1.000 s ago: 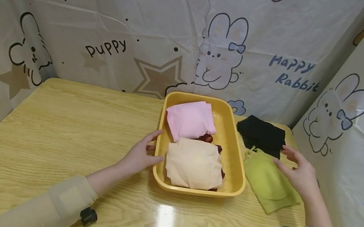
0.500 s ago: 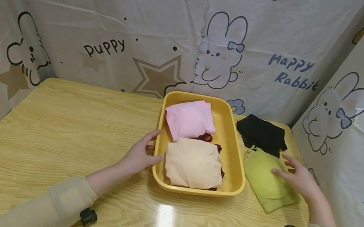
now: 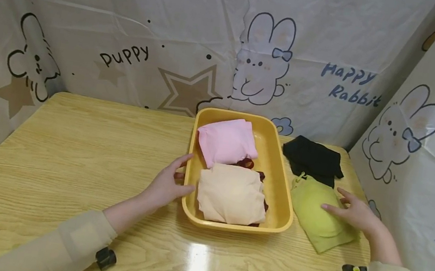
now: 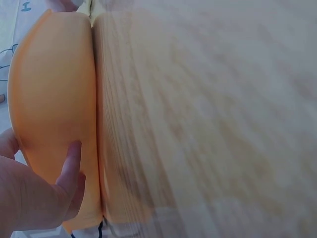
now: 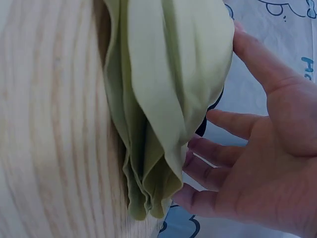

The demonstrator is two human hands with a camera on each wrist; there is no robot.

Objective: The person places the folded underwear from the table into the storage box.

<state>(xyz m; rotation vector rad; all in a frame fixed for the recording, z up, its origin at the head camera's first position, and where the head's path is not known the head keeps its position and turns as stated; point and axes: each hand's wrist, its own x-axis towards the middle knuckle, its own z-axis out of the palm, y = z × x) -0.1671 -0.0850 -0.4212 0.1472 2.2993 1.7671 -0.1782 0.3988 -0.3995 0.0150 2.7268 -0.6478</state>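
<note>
My left hand (image 3: 165, 187) holds the left wall of a yellow plastic tray (image 3: 286, 217), thumb over the rim and fingers against the outside, as the left wrist view shows. Inside lie a folded pink garment (image 3: 226, 142) and a folded beige garment (image 3: 231, 195). Bits of dark red fabric (image 3: 245, 163) peek out beside and under them. To the tray's right is a folded yellow-green bra (image 3: 317, 211) with a rounded cup and a thin strap. My right hand (image 3: 357, 214) is spread at its right side, thumb over the cup; in the right wrist view the fingertips (image 5: 218, 118) reach its edge.
A black folded garment (image 3: 315, 159) lies behind the yellow-green bra, near the table's back right corner. The wooden table (image 3: 113, 153) extends left and in front of the tray. Printed white sheets (image 3: 192, 24) hang behind and along both sides.
My right hand has come down from beside the black garment to the right side of the yellow-green bra. The left hand and the tray stay put.
</note>
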